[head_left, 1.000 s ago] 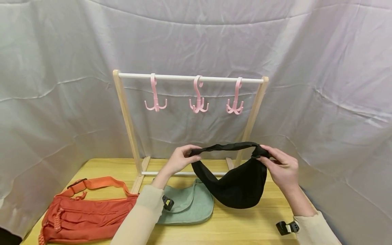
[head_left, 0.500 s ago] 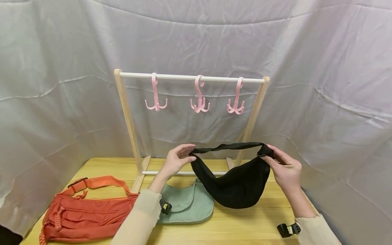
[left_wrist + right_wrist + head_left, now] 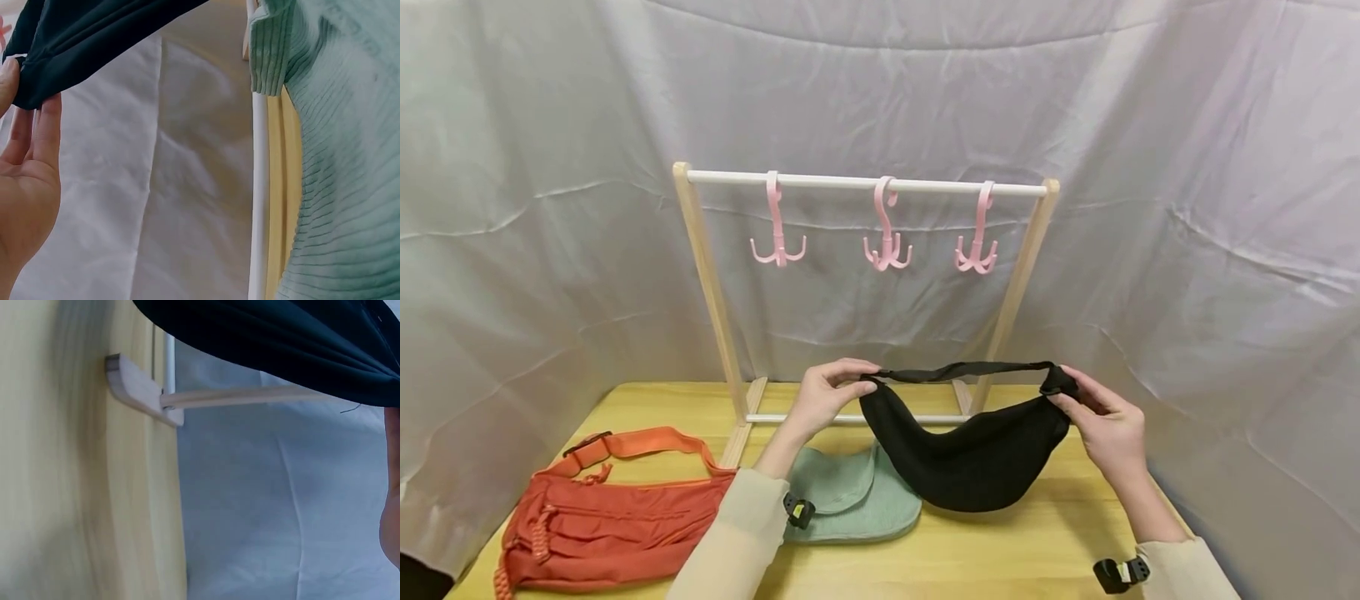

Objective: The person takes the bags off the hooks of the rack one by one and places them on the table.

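Observation:
A black shoulder bag [image 3: 977, 462] hangs stretched between both hands above the table, its strap [image 3: 962, 371] along the top and its body sagging below. At the bag's left end my left hand [image 3: 820, 400] pinches the cloth between thumb and fingers; the left wrist view shows this hand [image 3: 34, 181] from below with the dark cloth [image 3: 94, 44] in its grip. My right hand [image 3: 1108, 421] grips the bunched right end, where strap and body meet. In the right wrist view the bag [image 3: 281, 344] spans the top, with only part of the hand [image 3: 392, 487] showing.
A wooden rack [image 3: 707, 275] stands behind, its white bar [image 3: 835, 181] carrying pink hooks: left [image 3: 778, 233], middle [image 3: 886, 237] and right [image 3: 977, 242]. A red bag [image 3: 617, 533] and a green corduroy bag [image 3: 880, 508] lie on the yellow wooden table [image 3: 962, 567]. Grey curtains [image 3: 1225, 250] surround it.
The hands have moved slightly apart, the right hand outward to the right, the left a little left. The black bag is stretched wider, and its strap has dropped slightly and straightened.

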Demonstrator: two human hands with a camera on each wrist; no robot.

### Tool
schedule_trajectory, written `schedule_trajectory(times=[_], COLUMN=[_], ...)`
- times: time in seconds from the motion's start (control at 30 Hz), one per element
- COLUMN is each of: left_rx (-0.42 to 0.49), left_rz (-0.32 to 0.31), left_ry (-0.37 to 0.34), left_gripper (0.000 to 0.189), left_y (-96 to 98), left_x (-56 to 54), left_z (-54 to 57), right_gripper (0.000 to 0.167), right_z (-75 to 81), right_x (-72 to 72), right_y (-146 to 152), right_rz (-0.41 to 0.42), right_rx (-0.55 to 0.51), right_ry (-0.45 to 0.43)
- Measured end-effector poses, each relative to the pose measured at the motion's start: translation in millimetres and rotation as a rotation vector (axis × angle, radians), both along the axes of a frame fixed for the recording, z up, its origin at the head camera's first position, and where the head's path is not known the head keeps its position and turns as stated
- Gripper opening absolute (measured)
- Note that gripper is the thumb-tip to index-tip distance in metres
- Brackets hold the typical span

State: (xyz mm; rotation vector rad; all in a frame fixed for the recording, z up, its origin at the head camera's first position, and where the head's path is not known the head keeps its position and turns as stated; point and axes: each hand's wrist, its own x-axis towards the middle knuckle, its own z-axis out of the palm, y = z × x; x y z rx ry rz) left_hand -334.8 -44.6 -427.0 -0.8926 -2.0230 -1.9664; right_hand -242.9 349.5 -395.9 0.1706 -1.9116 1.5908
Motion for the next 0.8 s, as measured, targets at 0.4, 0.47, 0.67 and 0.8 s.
schedule_trajectory(times=[0.4, 0.47, 0.67, 0.8], left_rx=[-0.041, -0.04, -0.041, -0.043], left_rz=[-0.02, -0.022, -0.028, -0.025], left_ry=[-0.012, -0.03, -0.093, -0.119], left_gripper=[0.021, 0.021, 0.021, 0.021], left_y=[9.9, 12.4, 19.8, 27.3], left_x=[23.0, 26.8, 35.2, 39.5], left_z=[7.8, 8.8, 9.3, 6.6], right_gripper=[0.043, 0.043, 0.044, 0.044], right_z=[-14.0, -15.8, -19.2, -22.2], right_x=[9.9, 11.3, 13.9, 15.8], right_y=[25.9, 30.5, 43.7, 53.5], right_rz=[-0.051, -0.051, -0.017, 0.013], right_rx=[0.151, 0.182, 0.233, 0.24], right_ry=[-0.101, -0.106, -0.14, -0.174])
